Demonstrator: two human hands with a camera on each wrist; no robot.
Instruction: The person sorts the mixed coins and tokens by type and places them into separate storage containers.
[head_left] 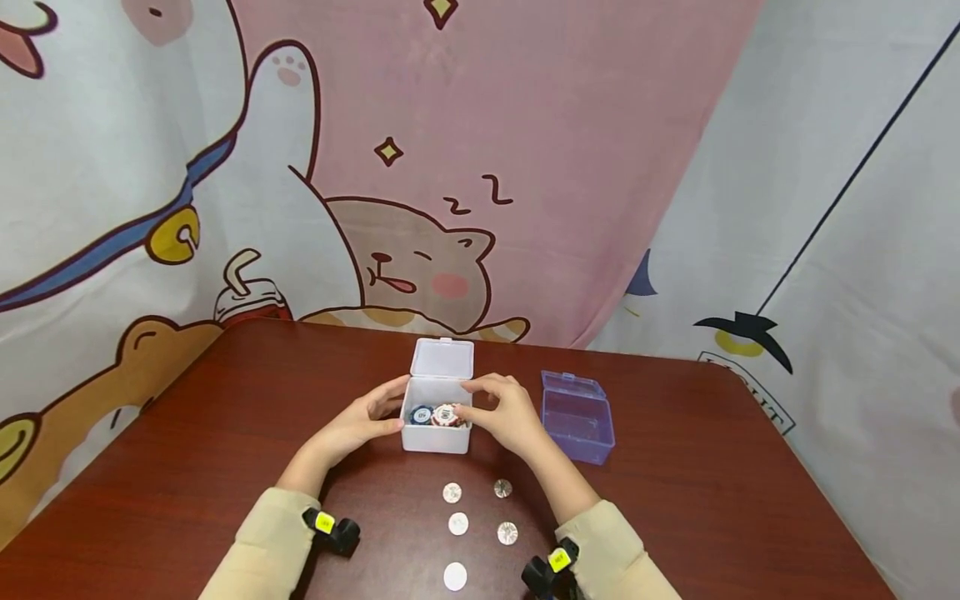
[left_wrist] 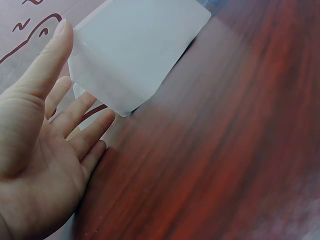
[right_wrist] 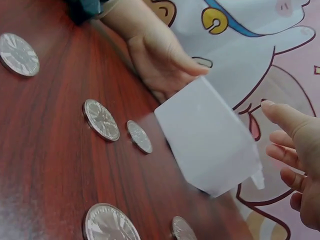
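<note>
Left hand [head_left: 377, 412]: fingers spread, thumb at left wall of open white plastic box [head_left: 435, 440] on counter [head_left: 225, 450]. Right hand [head_left: 508, 414]: thumb and fingers parted, at right rim, near poker chips [head_left: 446, 415] inside.

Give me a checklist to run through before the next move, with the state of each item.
1. Lid of the white box up: ok.
2. Left hand at the box's left side: ok.
3. Chips inside the white box: ok.
4. Right hand not touching the chips: cannot tell; it overlaps them in the head view.
5. Purple box open: ok.
6. Space before the white box free of coins: not ok; five lie there.
</note>
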